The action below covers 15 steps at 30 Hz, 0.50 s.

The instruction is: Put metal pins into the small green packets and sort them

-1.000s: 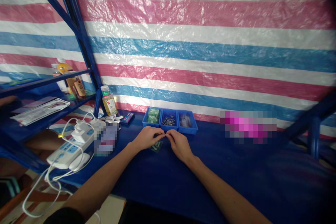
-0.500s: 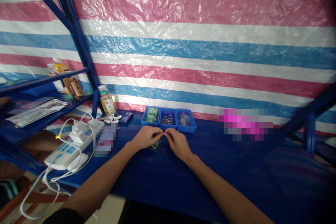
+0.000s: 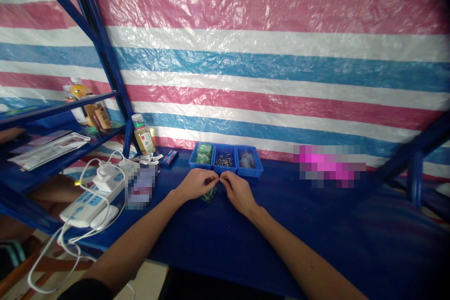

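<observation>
Left hand (image 3: 195,184) and right hand (image 3: 239,192) pinching tiny item (image 3: 220,180), too small to identify, between fingertips; both grips narrow, just near middle blue bin (image 3: 224,170); green packet (image 3: 209,195) lying beneath hands on surface (image 3: 200,243).

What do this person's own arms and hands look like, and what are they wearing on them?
The left hand and right hand are bare: no gloves, and no watch or band at either wrist. The left forearm and right forearm are bare too. A black sleeve shows at the bottom edge of the view, on the left arm.
</observation>
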Each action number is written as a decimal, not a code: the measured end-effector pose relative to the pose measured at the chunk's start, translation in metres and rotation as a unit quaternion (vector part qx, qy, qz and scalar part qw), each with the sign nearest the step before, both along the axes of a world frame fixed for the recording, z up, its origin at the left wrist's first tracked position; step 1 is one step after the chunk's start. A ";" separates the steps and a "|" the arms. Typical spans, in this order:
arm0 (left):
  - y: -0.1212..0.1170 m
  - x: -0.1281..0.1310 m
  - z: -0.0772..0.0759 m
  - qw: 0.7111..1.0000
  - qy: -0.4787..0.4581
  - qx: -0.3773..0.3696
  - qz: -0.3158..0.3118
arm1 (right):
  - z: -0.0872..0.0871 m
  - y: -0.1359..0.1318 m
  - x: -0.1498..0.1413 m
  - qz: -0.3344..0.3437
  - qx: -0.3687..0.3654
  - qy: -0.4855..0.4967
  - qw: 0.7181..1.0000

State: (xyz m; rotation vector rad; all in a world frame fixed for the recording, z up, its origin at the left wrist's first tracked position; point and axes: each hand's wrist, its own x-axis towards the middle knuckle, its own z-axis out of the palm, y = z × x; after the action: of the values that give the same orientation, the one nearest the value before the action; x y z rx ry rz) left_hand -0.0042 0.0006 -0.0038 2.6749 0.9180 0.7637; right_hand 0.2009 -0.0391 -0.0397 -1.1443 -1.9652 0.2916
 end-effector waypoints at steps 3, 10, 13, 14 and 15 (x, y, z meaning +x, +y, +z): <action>0.000 0.000 0.000 1.000 -0.005 -0.005 -0.003 | 0.001 0.000 0.000 -0.015 -0.002 -0.009 1.000; -0.001 0.000 0.004 1.000 -0.012 -0.004 0.007 | 0.000 0.000 0.001 -0.019 -0.011 -0.005 1.000; -0.001 0.000 0.005 1.000 -0.014 -0.003 0.007 | 0.000 0.001 0.001 -0.018 -0.013 -0.012 1.000; -0.001 0.000 0.005 1.000 -0.014 -0.002 0.006 | -0.001 0.001 0.001 -0.018 -0.012 -0.014 1.000; -0.002 0.000 0.005 1.000 -0.014 -0.002 0.005 | -0.001 0.001 0.001 -0.016 -0.011 -0.015 1.000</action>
State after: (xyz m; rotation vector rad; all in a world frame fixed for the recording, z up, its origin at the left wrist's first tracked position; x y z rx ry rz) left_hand -0.0046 -0.0010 0.0011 2.6515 0.9246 0.7997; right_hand 0.2022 -0.0381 -0.0406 -1.2005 -1.9725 0.2799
